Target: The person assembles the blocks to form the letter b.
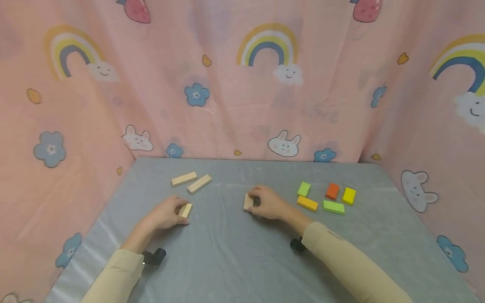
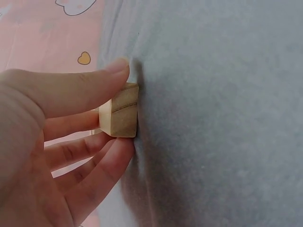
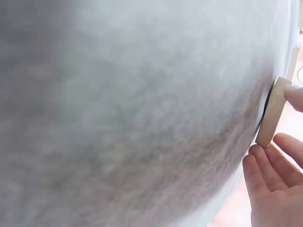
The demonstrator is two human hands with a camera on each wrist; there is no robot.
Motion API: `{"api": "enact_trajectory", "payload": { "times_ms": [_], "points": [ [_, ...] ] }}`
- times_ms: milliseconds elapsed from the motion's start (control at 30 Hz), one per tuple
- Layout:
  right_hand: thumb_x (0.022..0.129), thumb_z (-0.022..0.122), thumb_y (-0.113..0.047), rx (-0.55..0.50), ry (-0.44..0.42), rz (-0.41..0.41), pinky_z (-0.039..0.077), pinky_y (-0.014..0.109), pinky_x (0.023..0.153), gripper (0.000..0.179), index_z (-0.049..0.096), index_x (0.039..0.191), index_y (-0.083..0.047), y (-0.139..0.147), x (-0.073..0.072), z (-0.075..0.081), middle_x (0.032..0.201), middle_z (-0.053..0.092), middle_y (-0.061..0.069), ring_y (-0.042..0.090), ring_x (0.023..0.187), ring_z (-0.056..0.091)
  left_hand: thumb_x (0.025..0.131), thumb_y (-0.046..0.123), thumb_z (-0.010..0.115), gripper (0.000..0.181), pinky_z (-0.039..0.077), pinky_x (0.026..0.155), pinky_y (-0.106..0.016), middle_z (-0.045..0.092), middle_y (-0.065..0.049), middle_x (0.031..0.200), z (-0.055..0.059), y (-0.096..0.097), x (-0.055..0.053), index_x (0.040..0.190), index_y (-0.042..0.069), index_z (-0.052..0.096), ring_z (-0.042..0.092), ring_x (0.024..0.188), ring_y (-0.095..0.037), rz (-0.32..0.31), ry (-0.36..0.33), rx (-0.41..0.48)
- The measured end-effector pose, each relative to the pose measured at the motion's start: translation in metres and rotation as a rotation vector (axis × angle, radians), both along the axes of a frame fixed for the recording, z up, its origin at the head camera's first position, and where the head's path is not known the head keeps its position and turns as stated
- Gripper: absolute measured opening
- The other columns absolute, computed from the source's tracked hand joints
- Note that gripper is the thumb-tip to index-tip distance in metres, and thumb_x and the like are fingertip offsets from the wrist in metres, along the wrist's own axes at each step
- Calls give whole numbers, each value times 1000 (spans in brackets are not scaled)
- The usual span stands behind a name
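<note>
At left on the grey cloth, my left hand (image 1: 166, 213) pinches a plain wooden block (image 1: 185, 210). Up close in the left wrist view, thumb and fingertips press opposite sides of that block (image 2: 124, 113), whose grained end faces the camera. Nearer the middle, my right hand (image 1: 270, 203) holds a second wooden block (image 1: 248, 203) by its two ends, thumb at one and fingers at the other. The right wrist view has this block (image 3: 273, 112) at its right edge, right at the cloth surface.
Two more plain wooden blocks, one left (image 1: 184, 179) and one right (image 1: 199, 184), lie beyond my left hand. Right of my right hand are several coloured blocks: green (image 1: 334, 207), orange (image 1: 307, 203), red (image 1: 332, 191) and yellow (image 1: 349, 196). A pink patterned curtain (image 1: 235, 105) encloses the table (image 1: 227, 261).
</note>
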State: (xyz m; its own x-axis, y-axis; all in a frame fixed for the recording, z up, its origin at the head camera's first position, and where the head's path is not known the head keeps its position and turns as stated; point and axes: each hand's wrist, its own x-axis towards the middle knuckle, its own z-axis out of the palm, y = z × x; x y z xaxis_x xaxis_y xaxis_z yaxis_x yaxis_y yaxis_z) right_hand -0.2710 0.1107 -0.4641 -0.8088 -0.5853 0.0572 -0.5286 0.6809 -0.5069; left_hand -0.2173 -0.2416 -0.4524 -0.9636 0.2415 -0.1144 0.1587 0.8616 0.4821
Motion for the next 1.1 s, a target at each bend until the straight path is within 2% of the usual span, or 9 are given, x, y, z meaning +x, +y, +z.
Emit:
{"api": "enact_trajectory", "payload": {
  "times_ms": [267,533,833,1100],
  "points": [
    [90,77,-26,1,-30,19,49,43,99,49,65,131,0,2,17,1,125,62,8,22,113,58,80,17,87,66,49,77,-39,60,-10,111,4,-4,4,136,-4,60,54,89,-21,-26,-16,34],
    [90,77,-26,-14,-36,63,48,47,103,50,65,130,0,7,35,1,129,62,11,27,119,58,80,13,87,66,52,84,-46,60,-14,117,5,-6,3,136,-5,59,57,96,-24,-23,-54,74],
    [89,79,-26,-22,-34,75,51,43,96,47,68,127,-2,12,45,-1,120,64,4,19,109,59,78,16,87,61,51,85,-48,62,-17,119,5,-1,2,130,-6,63,56,96,-26,-2,-17,40],
    [89,79,-27,-5,-49,78,50,45,99,47,68,128,-3,15,51,-2,123,63,5,22,113,59,79,19,87,59,52,86,-49,62,-17,117,5,9,2,126,-7,64,59,95,-25,-3,5,0]
  ]
}}
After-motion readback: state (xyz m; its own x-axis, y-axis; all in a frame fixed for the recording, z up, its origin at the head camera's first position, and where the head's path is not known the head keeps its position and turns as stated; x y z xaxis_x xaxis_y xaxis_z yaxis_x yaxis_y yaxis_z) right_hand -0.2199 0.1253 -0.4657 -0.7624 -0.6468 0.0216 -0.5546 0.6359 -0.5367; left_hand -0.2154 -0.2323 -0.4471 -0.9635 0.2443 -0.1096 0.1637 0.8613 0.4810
